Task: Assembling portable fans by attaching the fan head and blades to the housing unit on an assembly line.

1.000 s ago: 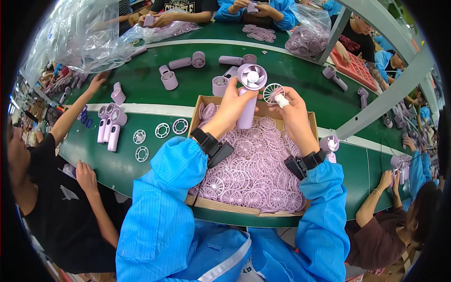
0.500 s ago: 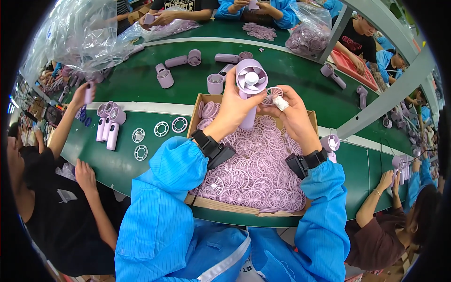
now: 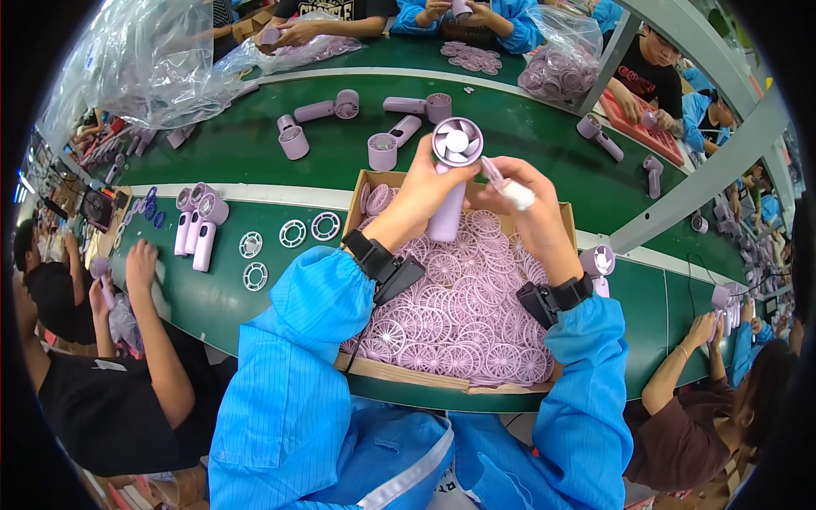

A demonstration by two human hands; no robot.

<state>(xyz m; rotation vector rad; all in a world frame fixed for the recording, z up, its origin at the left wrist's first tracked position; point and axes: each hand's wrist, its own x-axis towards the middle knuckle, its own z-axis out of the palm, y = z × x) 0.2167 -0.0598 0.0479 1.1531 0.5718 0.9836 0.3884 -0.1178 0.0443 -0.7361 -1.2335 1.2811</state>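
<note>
My left hand (image 3: pixel 423 189) is closed round a light purple handheld fan (image 3: pixel 446 214), held upright with its white-hubbed blades uncovered and facing me. Close to the fan's head, my right hand (image 3: pixel 531 194) pinches a round purple fan grille (image 3: pixel 491 172), seen almost edge-on. A white wrapping (image 3: pixel 518 195) covers a fingertip of that hand. Beneath both hands stands an open cardboard box (image 3: pixel 408 371), heaped with loose spoked grilles (image 3: pixel 450 310) of the same purple.
Left of the box lie several rings (image 3: pixel 292 233) and a cluster of fans (image 3: pixel 202 246). Beyond runs a green conveyor belt (image 3: pixel 510 119) carrying fans (image 3: pixel 383 153). A grey metal post (image 3: pixel 705 170) slants at right. A person in black (image 3: pixel 119 408) works at left, another in brown (image 3: pixel 680 433) at right.
The grille in my right hand has turned edge-on, and the fan's head has dropped slightly. Fans on the belt have shifted left. The person at left has drawn an arm back with a fan.
</note>
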